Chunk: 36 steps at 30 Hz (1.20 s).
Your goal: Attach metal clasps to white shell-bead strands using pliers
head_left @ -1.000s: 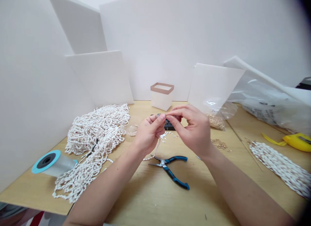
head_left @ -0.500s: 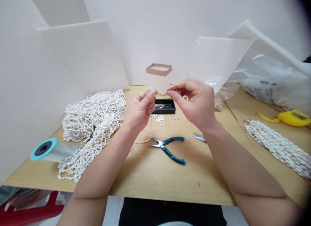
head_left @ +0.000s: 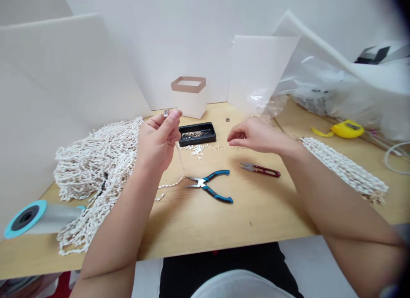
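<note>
My left hand [head_left: 158, 137], wearing a ring, is raised left of the black tray [head_left: 198, 140], its thumb and fingers pinched on a strand of white beads [head_left: 182, 159]. The strand hangs from the hand and curves onto the table. My right hand [head_left: 254, 134] is low over the table, right of the tray. Its fingers are curled, with a narrow gap to the thumb, and nothing shows between them. Small gold beads [head_left: 218, 147] and a scatter of white beads [head_left: 197, 150] lie near it. Gold and dark beads sit inside the tray.
Blue-handled pliers [head_left: 201, 183] lie spread in front, with red thread snips [head_left: 261, 169] to their right. A heap of white bead strands [head_left: 96, 157] and a spool [head_left: 53, 216] are at left. At right are a beaded bundle [head_left: 342, 167], a yellow tape measure [head_left: 347, 129] and plastic bags.
My right hand has left the left hand's fingertips and moved down and right, toward the gold beads. The view has shifted right, bringing the snips fully into sight. My left hand keeps its pinch.
</note>
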Available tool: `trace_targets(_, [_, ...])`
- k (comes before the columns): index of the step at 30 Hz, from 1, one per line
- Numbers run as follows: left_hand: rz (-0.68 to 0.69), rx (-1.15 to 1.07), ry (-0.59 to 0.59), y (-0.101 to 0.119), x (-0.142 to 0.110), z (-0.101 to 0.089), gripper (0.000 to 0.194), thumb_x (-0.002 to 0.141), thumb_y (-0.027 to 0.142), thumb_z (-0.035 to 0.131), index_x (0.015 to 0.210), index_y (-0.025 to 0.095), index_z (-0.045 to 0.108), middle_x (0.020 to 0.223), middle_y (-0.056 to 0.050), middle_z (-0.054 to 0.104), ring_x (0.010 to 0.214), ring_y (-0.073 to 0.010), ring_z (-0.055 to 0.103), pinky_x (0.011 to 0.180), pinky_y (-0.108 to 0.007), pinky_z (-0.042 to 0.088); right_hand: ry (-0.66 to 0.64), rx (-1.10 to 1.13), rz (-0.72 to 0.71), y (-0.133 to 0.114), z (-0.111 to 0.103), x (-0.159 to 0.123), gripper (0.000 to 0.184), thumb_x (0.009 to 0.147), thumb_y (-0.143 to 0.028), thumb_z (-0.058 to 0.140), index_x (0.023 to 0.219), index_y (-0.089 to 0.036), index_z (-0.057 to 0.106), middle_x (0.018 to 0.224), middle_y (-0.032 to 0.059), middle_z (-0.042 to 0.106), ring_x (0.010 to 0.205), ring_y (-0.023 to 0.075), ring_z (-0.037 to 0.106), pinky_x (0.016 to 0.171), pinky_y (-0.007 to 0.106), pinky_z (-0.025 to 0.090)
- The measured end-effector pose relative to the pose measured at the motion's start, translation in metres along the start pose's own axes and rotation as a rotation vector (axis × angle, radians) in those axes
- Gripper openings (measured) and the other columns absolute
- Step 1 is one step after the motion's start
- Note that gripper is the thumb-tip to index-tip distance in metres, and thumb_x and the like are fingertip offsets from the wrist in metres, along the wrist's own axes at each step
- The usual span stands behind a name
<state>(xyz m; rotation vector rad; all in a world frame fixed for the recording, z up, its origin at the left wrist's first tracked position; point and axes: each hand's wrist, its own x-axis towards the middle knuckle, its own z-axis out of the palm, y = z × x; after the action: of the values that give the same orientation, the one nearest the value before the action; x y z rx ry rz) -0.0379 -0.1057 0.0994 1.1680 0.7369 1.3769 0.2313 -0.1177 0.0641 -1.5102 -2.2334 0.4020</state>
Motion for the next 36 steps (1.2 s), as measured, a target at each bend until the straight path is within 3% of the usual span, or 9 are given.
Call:
trace_targets(6, [0.028, -0.012, -0.049, -0.001, -0.001, 0.002, 0.024, 0.073, 0.033, 0.088, 0.074, 0.017, 0.07, 0.057, 0.007, 0.04, 0.046, -0.003, 0.03, 0.043, -0.021, 0.025, -0.043, 0.081, 0.096, 0.005, 0.036, -0.039, 0.013, 0.085, -0.018, 0.065, 0.086, -0.02, 0.078, 0.083, 0.0034, 0.079, 0.073, 0.0176, 0.071, 0.068, 0.029, 0.051])
trace_targets(11, [-0.022, 0.016, -0.051, -0.002, -0.009, 0.008, 0.025, 0.071, 0.033, 0.088, 0.072, 0.016, 0.07, 0.056, 0.007, 0.04, 0.046, -0.0035, 0.029, 0.042, -0.021, 0.026, -0.129, 0.096, 0.008, 0.008, 0.069, -0.026, 0.016, 0.085, -0.015, 0.062, 0.087, -0.02, 0.077, 0.088, 0.0041, 0.078, 0.079, 0.0183, 0.07, 0.073, 0.029, 0.049])
trace_targets(16, [-0.003, -0.021, -0.099, -0.001, -0.01, 0.008, 0.027, 0.068, 0.033, 0.09, 0.073, 0.016, 0.07, 0.056, 0.007, 0.039, 0.047, -0.0029, 0.029, 0.043, -0.02, 0.026, -0.249, 0.117, -0.084, 0.014, 0.081, -0.016, 0.014, 0.085, -0.015, 0.064, 0.083, -0.021, 0.076, 0.083, 0.0029, 0.077, 0.075, 0.017, 0.068, 0.071, 0.028, 0.048])
trace_targets(24, [-0.018, 0.009, -0.116, -0.008, -0.006, 0.007, 0.029, 0.068, 0.036, 0.09, 0.074, 0.014, 0.071, 0.057, 0.006, 0.04, 0.048, -0.0033, 0.027, 0.045, -0.02, 0.024, -0.288, 0.095, -0.071, 0.009, 0.085, -0.012, 0.017, 0.083, -0.011, 0.058, 0.076, -0.019, 0.072, 0.081, 0.0054, 0.074, 0.072, 0.0176, 0.063, 0.068, 0.029, 0.043])
trace_targets(29, [-0.06, 0.039, -0.193, -0.013, -0.005, 0.003, 0.025, 0.072, 0.036, 0.087, 0.077, 0.015, 0.074, 0.059, 0.005, 0.043, 0.05, -0.0035, 0.028, 0.046, -0.021, 0.022, -0.276, 0.159, -0.037, 0.005, 0.083, -0.011, 0.012, 0.08, -0.013, 0.06, 0.071, -0.018, 0.067, 0.075, 0.0053, 0.071, 0.065, 0.0163, 0.057, 0.063, 0.029, 0.039])
trace_targets(33, [-0.105, 0.117, -0.241, -0.017, -0.005, 0.001, 0.028, 0.072, 0.039, 0.087, 0.076, 0.015, 0.075, 0.061, 0.003, 0.051, 0.05, -0.0038, 0.031, 0.047, -0.022, 0.023, -0.205, 0.306, -0.029, -0.012, 0.064, -0.001, 0.01, 0.088, -0.023, 0.056, 0.082, -0.018, 0.063, 0.075, 0.0025, 0.067, 0.065, 0.0143, 0.057, 0.062, 0.028, 0.043])
trace_targets(36, [-0.088, 0.167, -0.248, -0.019, -0.006, 0.0, 0.027, 0.077, 0.041, 0.083, 0.079, 0.015, 0.076, 0.062, 0.002, 0.056, 0.051, -0.0044, 0.035, 0.05, -0.021, 0.028, -0.07, 0.545, -0.056, -0.034, 0.042, 0.013, 0.018, 0.095, -0.034, 0.051, 0.09, -0.018, 0.059, 0.077, 0.0009, 0.062, 0.066, 0.0128, 0.056, 0.063, 0.027, 0.046])
